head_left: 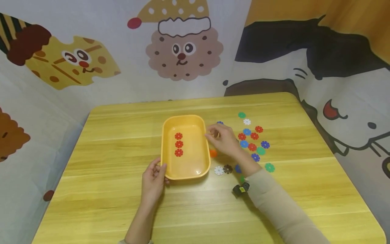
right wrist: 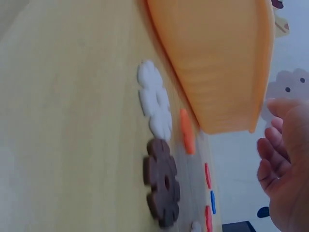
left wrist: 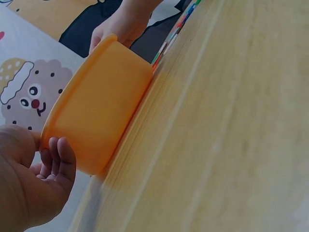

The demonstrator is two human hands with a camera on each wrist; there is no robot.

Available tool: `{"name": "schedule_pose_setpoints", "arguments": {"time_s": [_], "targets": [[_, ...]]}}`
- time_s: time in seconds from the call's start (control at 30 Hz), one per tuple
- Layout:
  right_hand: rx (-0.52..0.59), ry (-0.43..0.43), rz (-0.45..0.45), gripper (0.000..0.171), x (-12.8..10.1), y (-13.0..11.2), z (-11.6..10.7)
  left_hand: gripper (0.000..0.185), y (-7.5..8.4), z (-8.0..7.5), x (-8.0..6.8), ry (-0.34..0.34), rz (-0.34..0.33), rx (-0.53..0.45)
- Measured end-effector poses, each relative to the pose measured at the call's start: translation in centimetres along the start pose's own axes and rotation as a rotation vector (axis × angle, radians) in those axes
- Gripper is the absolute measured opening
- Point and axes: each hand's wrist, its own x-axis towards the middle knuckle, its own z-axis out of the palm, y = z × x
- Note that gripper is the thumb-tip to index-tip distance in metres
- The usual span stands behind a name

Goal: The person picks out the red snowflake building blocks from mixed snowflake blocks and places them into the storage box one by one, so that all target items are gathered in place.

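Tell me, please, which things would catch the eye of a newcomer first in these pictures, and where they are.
Probably the yellow-orange tray comes first, near the middle of the wooden table, with three red discs in a column inside its left half. Next might be the colourful notched discs scattered to the right of it, then the smiling biscuit face printed on the cloth behind the table.

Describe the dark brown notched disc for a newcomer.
Find the orange rectangular plastic tray. Right of its near right corner lies a white notched disc. Just right of that is the dark brown notched disc, far darker than its white neighbour.
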Motion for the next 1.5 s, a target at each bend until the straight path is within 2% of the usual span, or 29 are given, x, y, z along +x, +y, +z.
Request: {"name": "schedule_pose_setpoints", "arguments": {"time_s": [0.33,0.63,0.8,1.0,1.27,1.5], "targets": [[-0.03,-0.088,0.108,0.033,-0.4,1.2,-1.1,0.044,0.0,-0.1,0.0,0.001,0.0,0.008],[-0.181,-0.23,0.181,0.041,-1.0,2.5,-2.6,0.043,0.0,-0.1,-0.1,-0.004,0.008,0.0],[-0.219,-0.283,0.216,0.048,-1.3,3.3,-3.2,0.042,0.0,0.0,0.0,-0.002,0.006,-0.002],[-0.245,-0.291,0.222,0.05,-1.7,3.9,-4.0,0.042,0.0,0.0,0.0,-0.002,-0.002,-0.001],[-0.277,-0.291,0.251,0.042,-2.0,4.9,-4.5,0.043,0.0,0.0,-0.1,-0.004,-0.002,0.002],[-0.32,-0.308,0.324,0.043,-2.0,4.9,-4.9,0.044,0.0,0.0,-0.1,-0.007,-0.001,-0.001]]}}
